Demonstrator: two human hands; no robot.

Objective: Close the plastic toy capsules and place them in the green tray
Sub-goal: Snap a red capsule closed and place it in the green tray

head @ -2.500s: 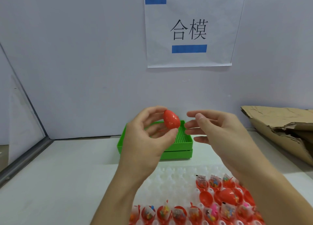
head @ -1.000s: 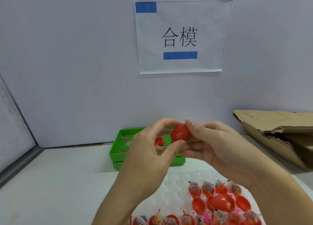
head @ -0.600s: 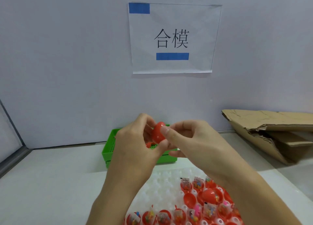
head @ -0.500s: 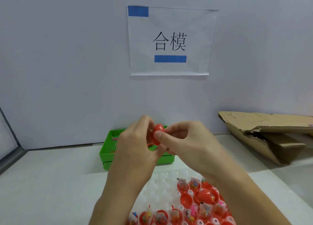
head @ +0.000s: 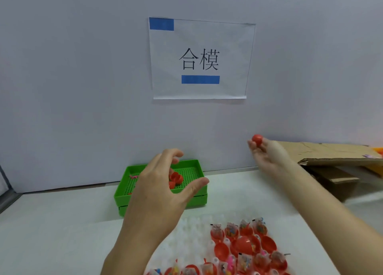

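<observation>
A closed red capsule (head: pixel 257 139) is being pinched by the right hand (head: pixel 267 156), up and right of the green tray (head: pixel 199 167). The tray's red capsules (head: pixel 176 178) are being partly hidden by the left hand (head: pixel 161 189), fingers spread, grasping nothing.

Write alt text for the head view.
A person's right hand holds a closed red capsule raised at its fingertips, while the open left hand hovers in front of a green tray holding red capsules. Nearer, a white holder carries open red capsule halves with packeted toys.
</observation>
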